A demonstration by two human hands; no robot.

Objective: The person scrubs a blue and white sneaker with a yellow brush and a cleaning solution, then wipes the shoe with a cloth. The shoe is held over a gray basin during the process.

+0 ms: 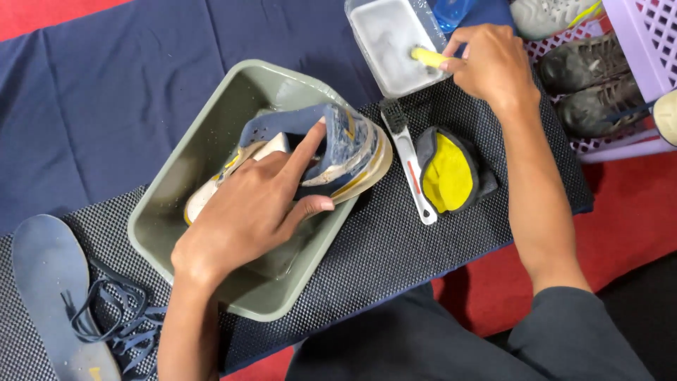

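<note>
Now, left hand (247,212) gripping sneaker (331,152) in tub (183,162), right hand (490,63) w/ yellow brush (427,56)

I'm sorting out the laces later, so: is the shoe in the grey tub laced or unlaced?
Unlaced. The shoe that the left hand holds in the tub shows no laces; dark blue laces lie loose by the insole.

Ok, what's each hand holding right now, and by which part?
Left hand grips the blue sneaker around its heel and collar, over the green tub. Right hand pinches the yellow handle of a tool dipped in the white container.
</note>
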